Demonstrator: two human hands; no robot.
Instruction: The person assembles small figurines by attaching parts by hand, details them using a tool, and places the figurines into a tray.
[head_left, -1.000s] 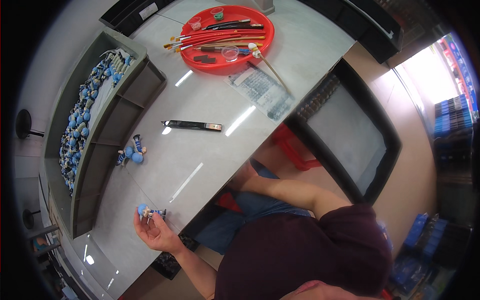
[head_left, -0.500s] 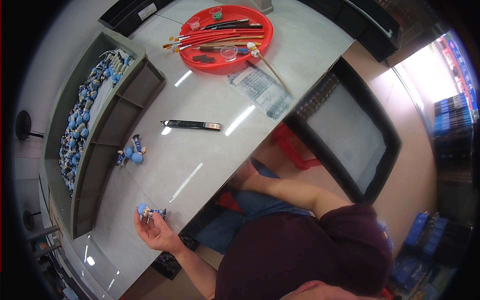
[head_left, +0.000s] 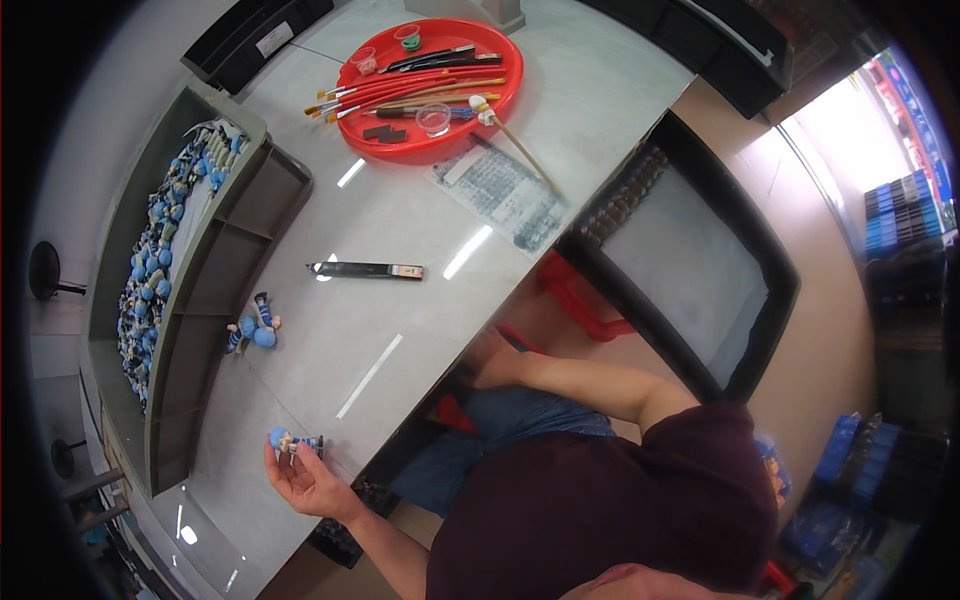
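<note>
My left hand point(head_left: 303, 484) is at the near left end of the pale table point(head_left: 420, 230), palm up. Its fingers pinch a small figurine point(head_left: 294, 441) with a blue head and a dark striped body, which lies on its side just above the tabletop. My right hand point(head_left: 492, 356) rests low at the table's front edge, over my lap. Its fingers are mostly hidden, and nothing shows in it. A second blue-headed figurine point(head_left: 254, 327) lies on the table next to the grey tray, about a hand's length beyond my left hand.
A long grey compartmented tray point(head_left: 215, 310) along the left holds several blue-headed figurines point(head_left: 160, 250). A black flat tool point(head_left: 365, 270) lies mid-table. Farther off are a red round tray point(head_left: 440, 150) of brushes and small cups and a printed sheet point(head_left: 505, 190). A black-framed bin point(head_left: 775, 270) stands on the right.
</note>
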